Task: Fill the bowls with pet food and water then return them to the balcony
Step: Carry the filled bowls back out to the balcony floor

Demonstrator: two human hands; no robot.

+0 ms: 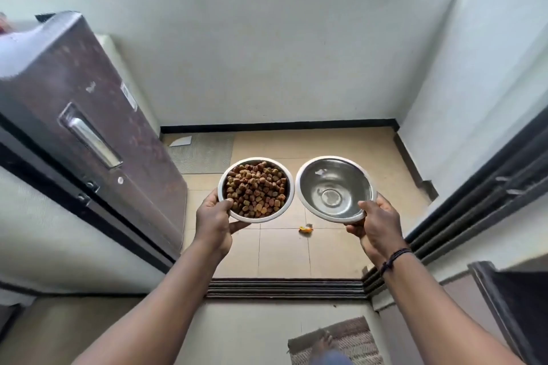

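Two steel bowls held out over the balcony doorway.

The left hand (214, 218) pinches the near rim of the round steel bowl heaped with brown kibble (256, 189); the right hand (376, 224) pinches the rim of the shiny steel bowl holding water (335, 188). Both hang side by side above the beige tiled balcony floor (341, 144).

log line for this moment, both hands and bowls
left hand: holds kibble bowl | right hand: holds water bowl | place: balcony doorway, above floor | bowls not yet set down
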